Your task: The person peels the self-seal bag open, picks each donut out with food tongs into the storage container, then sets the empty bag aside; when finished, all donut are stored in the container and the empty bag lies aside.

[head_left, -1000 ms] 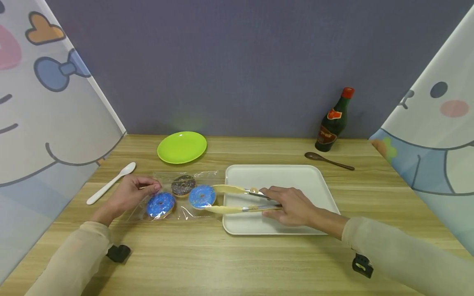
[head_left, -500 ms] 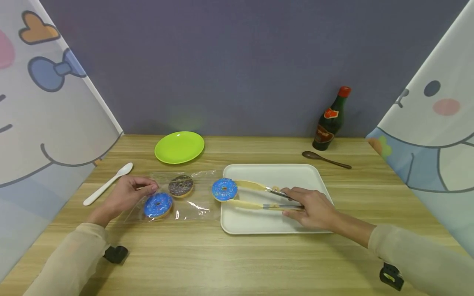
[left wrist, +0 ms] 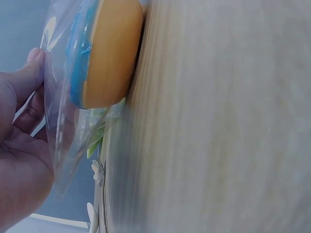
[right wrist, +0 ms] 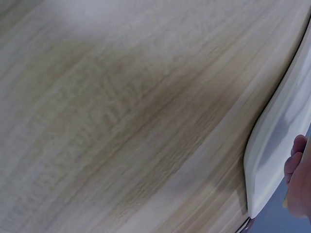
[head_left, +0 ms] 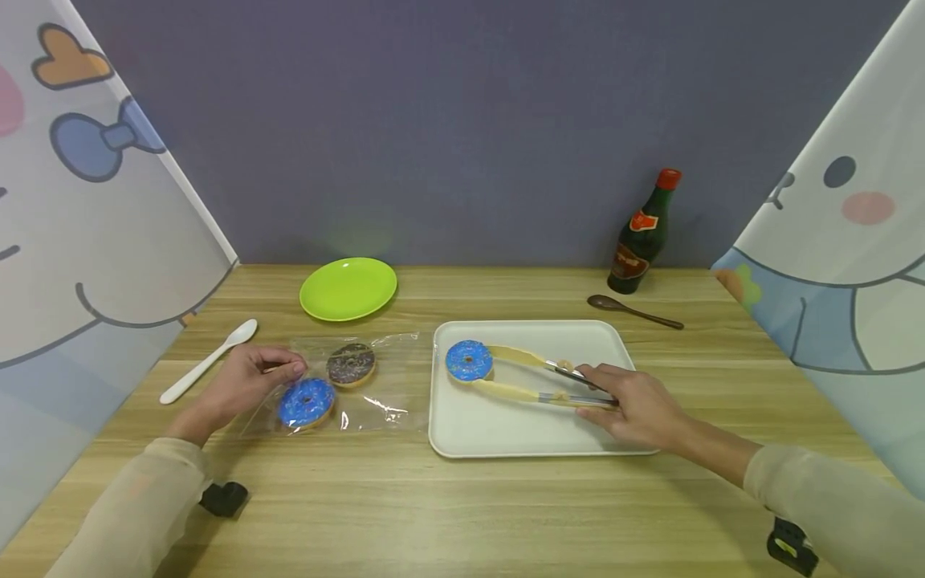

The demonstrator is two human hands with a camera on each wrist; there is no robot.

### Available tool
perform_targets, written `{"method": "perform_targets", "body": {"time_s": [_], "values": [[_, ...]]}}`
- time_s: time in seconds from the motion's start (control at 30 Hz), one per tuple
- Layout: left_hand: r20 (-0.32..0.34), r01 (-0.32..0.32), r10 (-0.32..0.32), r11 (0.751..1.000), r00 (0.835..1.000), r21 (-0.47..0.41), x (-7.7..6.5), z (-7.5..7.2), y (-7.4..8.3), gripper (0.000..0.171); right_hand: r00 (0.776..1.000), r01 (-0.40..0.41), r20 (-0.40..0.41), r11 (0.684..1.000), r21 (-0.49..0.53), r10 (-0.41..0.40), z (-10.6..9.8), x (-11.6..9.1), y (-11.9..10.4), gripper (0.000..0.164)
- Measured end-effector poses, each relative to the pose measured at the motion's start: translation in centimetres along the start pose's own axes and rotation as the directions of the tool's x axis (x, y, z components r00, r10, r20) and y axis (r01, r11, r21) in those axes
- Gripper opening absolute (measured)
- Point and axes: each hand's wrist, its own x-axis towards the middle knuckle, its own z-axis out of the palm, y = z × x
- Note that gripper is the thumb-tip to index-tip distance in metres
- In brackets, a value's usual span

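My left hand (head_left: 249, 381) pinches the edge of a clear plastic bag (head_left: 393, 401), which lies flat left of the tray. Inside the bag are a blue-iced donut (head_left: 307, 402) and a chocolate donut (head_left: 351, 365). In the left wrist view, thumb and fingers grip the film (left wrist: 58, 141) beside the blue donut's tan side (left wrist: 114, 53). My right hand (head_left: 629, 405) grips a pair of tongs (head_left: 516, 393) with pale yellow tips. Between those tips sits a second blue donut (head_left: 470, 361), over the left part of the white tray (head_left: 535, 429).
A green plate (head_left: 349, 289) stands behind the bag, and a white spoon (head_left: 208, 361) lies left of my left hand. At the back right are a dark bottle (head_left: 639, 233) and a brown wooden spoon (head_left: 636, 311). A grey wall (head_left: 462, 136) closes off the table's back.
The tongs and the blue donut between them have moved right, out of the bag and over the tray. My left hand keeps its pinch on the bag.
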Motion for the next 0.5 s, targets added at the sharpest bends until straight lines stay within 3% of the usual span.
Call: {"method": "perform_targets", "body": {"time_s": [0.27, 0.5], "values": [[0.005, 0.021, -0.021, 0.999, 1.000, -0.024, -0.05, 0.10, 0.20, 0.009, 0.999, -0.046, 0.026, 0.999, -0.029, 0.047, 0.06, -0.18, 0.51, 0.057], [0.007, 0.036, -0.036, 0.999, 0.999, 0.010, -0.05, 0.06, 0.13, 0.010, 0.997, -0.068, 0.041, 0.997, -0.024, 0.069, 0.15, -0.18, 0.71, 0.056]]}}
